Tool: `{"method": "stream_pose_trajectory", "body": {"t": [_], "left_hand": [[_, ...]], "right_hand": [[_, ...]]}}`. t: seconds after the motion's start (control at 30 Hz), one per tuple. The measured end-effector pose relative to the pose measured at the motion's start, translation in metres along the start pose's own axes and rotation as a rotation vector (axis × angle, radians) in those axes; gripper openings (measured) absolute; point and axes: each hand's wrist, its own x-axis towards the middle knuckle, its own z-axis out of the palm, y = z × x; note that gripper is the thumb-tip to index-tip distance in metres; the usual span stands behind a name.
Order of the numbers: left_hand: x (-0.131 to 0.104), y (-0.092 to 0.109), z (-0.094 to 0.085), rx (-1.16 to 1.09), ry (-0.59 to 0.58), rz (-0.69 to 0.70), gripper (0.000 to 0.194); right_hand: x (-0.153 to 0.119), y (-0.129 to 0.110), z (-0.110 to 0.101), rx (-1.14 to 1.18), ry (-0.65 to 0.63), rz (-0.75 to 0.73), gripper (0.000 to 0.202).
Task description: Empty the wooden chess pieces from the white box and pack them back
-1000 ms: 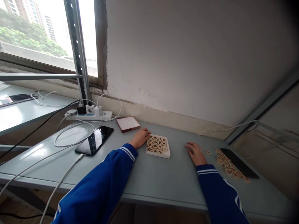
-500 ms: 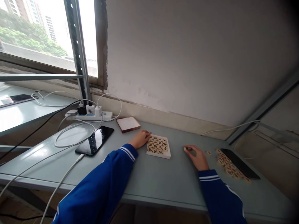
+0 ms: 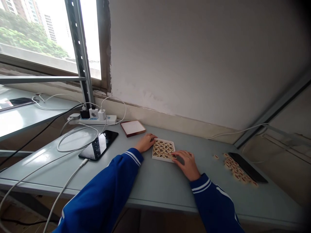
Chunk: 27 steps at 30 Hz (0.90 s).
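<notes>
A shallow white box (image 3: 164, 158) stands on the grey table, with rows of round pieces marked in black characters inside it. My left hand (image 3: 145, 142) rests at the box's upper left corner, its fingertips on the rim and fingers close together. At the lower right corner of the box, my right hand (image 3: 186, 162) pinches a round piece (image 3: 174, 156) between thumb and fingers. Far to the right lies a heap of round pieces with reddish marks (image 3: 236, 169), and one loose piece (image 3: 215, 157) is beside it.
A red-edged lid (image 3: 132, 128) lies behind my left hand. On the left are a black phone (image 3: 99, 145), looping white cables and a white power strip (image 3: 110, 120). A long black object (image 3: 247, 167) borders the heap at the right.
My right hand has moved left with the piece, from over the table to the box's lower right corner. My left hand stays at the box.
</notes>
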Motion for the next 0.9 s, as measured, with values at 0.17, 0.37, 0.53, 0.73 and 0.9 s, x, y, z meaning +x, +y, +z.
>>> {"method": "stream_pose_trajectory", "body": {"t": [0.17,0.37,0.53,0.73,0.9], "left_hand": [[0.001,0.002,-0.002,-0.014,-0.013,0.010,0.034],[0.001,0.000,-0.001,-0.030,-0.012,0.002,0.034],[0.002,-0.004,0.002,-0.024,-0.010,0.014,0.034],[0.004,-0.003,0.002,0.000,-0.020,0.023,0.034],[0.002,0.001,0.001,0.009,-0.007,0.028,0.034]], "right_hand": [[0.002,0.008,0.008,-0.060,0.024,-0.020,0.028],[0.000,0.009,0.007,-0.102,0.067,-0.008,0.033],[-0.005,0.008,0.002,-0.140,0.011,-0.082,0.027],[-0.004,0.006,-0.002,-0.184,0.000,-0.143,0.027],[-0.006,0.009,0.000,-0.205,0.008,-0.164,0.024]]}}
